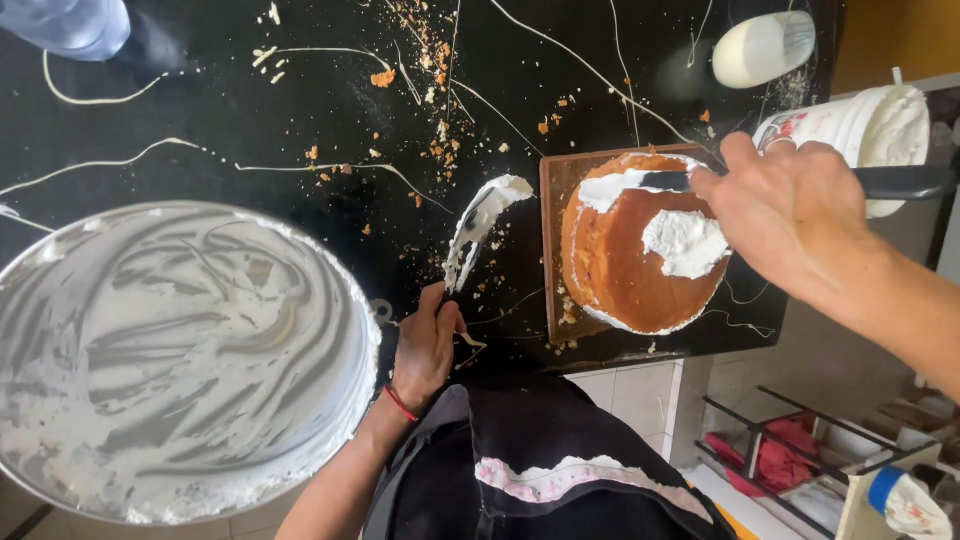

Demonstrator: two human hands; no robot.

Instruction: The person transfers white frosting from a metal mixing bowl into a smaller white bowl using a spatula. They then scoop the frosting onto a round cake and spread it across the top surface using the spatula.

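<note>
The round cake (625,255) sits on a brown board (553,240) at the black counter's (250,110) edge, soft and crumbly under slippery cream; the right hand (790,205) grips a knife (680,181) spreading it; the left hand (428,345) clasps a cream-laden spatula (480,225); lift by the board, not the sponge.

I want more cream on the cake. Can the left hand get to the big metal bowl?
Probably yes. The left hand lies right beside the bowl, with bare black counter between them. But it already holds a creamy spatula, so it could only dip that in.
</note>
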